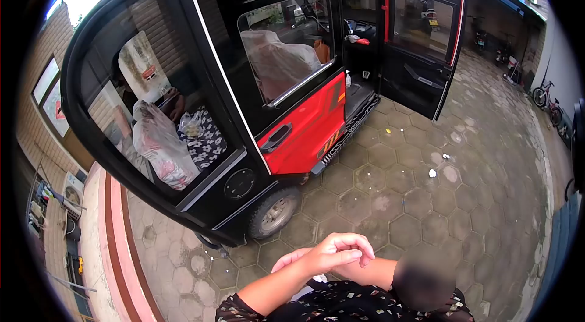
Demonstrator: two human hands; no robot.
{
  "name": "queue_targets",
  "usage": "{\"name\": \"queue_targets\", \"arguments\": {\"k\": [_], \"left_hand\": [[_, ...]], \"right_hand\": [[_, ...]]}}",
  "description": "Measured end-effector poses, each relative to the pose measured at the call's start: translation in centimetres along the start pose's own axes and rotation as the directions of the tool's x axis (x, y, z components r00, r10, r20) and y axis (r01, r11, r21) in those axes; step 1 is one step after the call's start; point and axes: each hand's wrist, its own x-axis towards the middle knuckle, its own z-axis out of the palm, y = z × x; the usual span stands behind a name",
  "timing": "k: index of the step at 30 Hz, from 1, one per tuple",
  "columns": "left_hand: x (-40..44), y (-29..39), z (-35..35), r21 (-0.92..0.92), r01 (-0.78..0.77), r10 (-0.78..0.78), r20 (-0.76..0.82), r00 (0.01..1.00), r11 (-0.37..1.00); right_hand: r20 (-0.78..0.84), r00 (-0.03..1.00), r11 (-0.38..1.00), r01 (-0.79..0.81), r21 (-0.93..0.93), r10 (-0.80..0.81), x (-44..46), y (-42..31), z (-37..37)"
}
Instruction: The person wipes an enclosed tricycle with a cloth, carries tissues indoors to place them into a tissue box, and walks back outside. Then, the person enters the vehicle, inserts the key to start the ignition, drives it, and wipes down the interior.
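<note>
Crossed in front of my body, my two forearms show at the bottom of the head view. My left hand (342,251) is in front, above my right forearm (373,271); its fingers bend loosely, its thumb is apart, and I see nothing held in it. Behind my left forearm, my right hand (291,257) shows only in part, with most of its fingers hidden. A small white thing (320,278) shows between my arms; whether a hand touches it I cannot tell. My dark patterned top (347,307) is below, and a blurred dark round patch covers part of my right side.
A red and black enclosed three-wheeler (308,133) stands ahead, its front door (420,42) swung out. Plastic-covered seats (280,60) show through its windows. Hexagonal paving (390,200) has white scraps (432,173) on it. A step (113,224) runs along the left; bicycles (546,99) stand at right.
</note>
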Motion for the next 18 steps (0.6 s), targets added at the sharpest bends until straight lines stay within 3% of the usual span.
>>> {"name": "queue_targets", "arguments": {"k": [7, 11, 12, 14, 15, 16, 17, 18], "left_hand": [[9.0, -1.5, -6.1, -0.102, 0.202, -0.182, 0.182, 0.966, 0.974], [15.6, -2.7, -9.7, -0.101, 0.259, -0.23, 0.23, 0.945, 0.961], [17.3, -3.2, -10.5, -0.043, 0.319, -0.306, 0.185, 0.934, 0.947], [21.2, -4.8, -12.5, -0.018, 0.282, -0.275, 0.18, 0.945, 0.959], [23.1, -5.6, -13.5, -0.005, 0.243, -0.239, 0.165, 0.957, 0.97], [25.0, -6.0, -14.5, -0.032, 0.251, -0.244, 0.143, 0.959, 0.968], [26.6, -6.5, -15.4, -0.034, 0.249, -0.242, 0.146, 0.959, 0.968], [28.2, -7.1, -16.5, 0.002, 0.29, -0.289, 0.064, 0.955, 0.957]], "right_hand": [[-0.118, 0.979, 0.982, 0.176, 0.062, -0.168, -4.3, -6.7, -7.2], [-0.178, 0.951, 0.958, 0.272, 0.088, -0.253, -9.6, -11.1, -12.5], [-0.188, 0.942, 0.95, 0.299, 0.09, -0.279, -11.6, -12.6, -13.9], [-0.292, 0.89, 0.914, 0.393, 0.104, -0.35, -16.3, -15.7, -16.7], [-0.468, 0.799, 0.883, 0.463, 0.079, -0.377, -19.1, -17.2, -17.5], [-0.71, 0.581, 0.845, 0.533, -0.038, -0.398, -20.9, -19.0, -17.3], [-0.828, 0.37, 0.782, 0.611, -0.124, -0.421, -23.0, -20.4, -18.4], [-0.843, 0.308, 0.743, 0.652, -0.151, -0.441, -25.6, -21.7, -19.3]]}}
